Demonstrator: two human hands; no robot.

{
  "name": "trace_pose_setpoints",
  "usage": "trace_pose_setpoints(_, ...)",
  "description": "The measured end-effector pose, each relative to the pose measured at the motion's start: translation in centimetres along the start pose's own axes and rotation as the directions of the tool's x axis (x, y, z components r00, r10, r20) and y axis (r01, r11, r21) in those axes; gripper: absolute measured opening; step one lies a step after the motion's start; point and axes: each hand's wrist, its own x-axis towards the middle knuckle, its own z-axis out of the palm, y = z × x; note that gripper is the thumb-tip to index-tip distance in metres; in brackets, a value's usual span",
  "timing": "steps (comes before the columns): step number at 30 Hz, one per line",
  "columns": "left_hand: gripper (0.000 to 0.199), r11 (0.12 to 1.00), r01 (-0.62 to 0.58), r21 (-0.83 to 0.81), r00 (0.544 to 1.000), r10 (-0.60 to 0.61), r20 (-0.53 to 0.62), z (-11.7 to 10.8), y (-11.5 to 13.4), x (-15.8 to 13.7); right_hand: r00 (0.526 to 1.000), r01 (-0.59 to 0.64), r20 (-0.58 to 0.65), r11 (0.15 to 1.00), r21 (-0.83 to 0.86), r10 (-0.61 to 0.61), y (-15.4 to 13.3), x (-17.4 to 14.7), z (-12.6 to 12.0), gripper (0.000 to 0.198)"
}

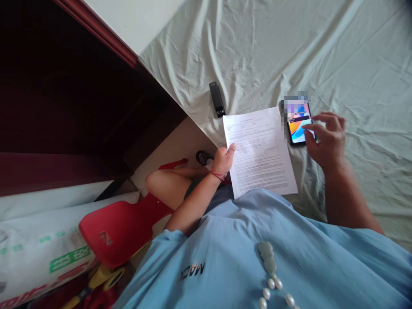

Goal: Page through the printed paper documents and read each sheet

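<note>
My left hand point(224, 159), with a red string bracelet at the wrist, grips the left edge of a printed paper document point(259, 154). Its thumb lies on top and the other fingers are hidden underneath. My right hand point(328, 139) is over the right side of a smartphone point(298, 128), fingers apart and bent, index fingertip at the lit screen. Whether that finger touches the glass I cannot tell. The phone lies on the pale bedsheet, just right of the paper. A black stapler point(217, 99) rests beyond the paper's upper left corner.
A wrinkled pale green sheet point(363, 56) covers the surface ahead. Dark wooden furniture point(64, 86) stands on the left. Lower left are a red plastic seat point(119, 229), a white printed sack point(35, 244) and a yellow object point(99, 277). A shoe point(203, 157) shows on the floor.
</note>
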Motion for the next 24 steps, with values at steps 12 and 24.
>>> trace_pose_setpoints(12, 0.059, 0.995, -0.054, 0.082, 0.998, 0.053, 0.013, 0.0, -0.2, 0.1, 0.982, -0.009, 0.188, 0.993, -0.117, 0.031, -0.9, -0.1, 0.3, 0.030)
trace_pose_setpoints(24, 0.061, 0.995, -0.022, 0.096, 1.000, 0.020, 0.024, -0.1, 0.1, 0.0, 0.841, -0.026, -0.539, 0.994, -0.103, -0.034, 5.8, 0.9, 3.7, 0.016)
